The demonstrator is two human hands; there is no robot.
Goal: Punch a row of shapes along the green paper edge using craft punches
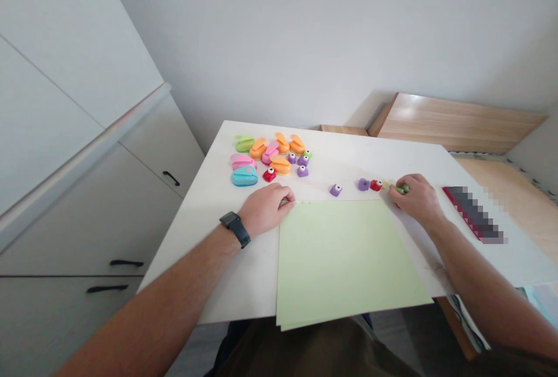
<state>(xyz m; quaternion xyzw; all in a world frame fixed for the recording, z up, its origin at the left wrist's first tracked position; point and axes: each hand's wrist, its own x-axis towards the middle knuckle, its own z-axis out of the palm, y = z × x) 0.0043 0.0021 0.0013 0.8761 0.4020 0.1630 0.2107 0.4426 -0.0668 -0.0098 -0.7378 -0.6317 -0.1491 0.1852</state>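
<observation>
Two sheets of light green paper (pixel 344 255) lie stacked slightly askew, reaching past the table's front edge. My left hand (pixel 267 209), with a dark watch (pixel 235 229) on the wrist, is closed at the far left corner of the paper. Beyond the far right corner, my right hand (pixel 417 198) is closed around a small green craft punch (pixel 403 189), partly hidden by the fingers. Just left of it are a red craft punch (pixel 376 185) and a purple one (pixel 363 184). Another purple craft punch (pixel 335 190) sits behind the paper's far edge.
Several larger lever punches, among them a teal one (pixel 244 176) and an orange one (pixel 281 164), cluster at the table's (pixel 235 284) back left with small purple, red and green punches. A blurred dark, red-edged object (pixel 473 214) lies at the right. White cabinets (pixel 87 208) stand left.
</observation>
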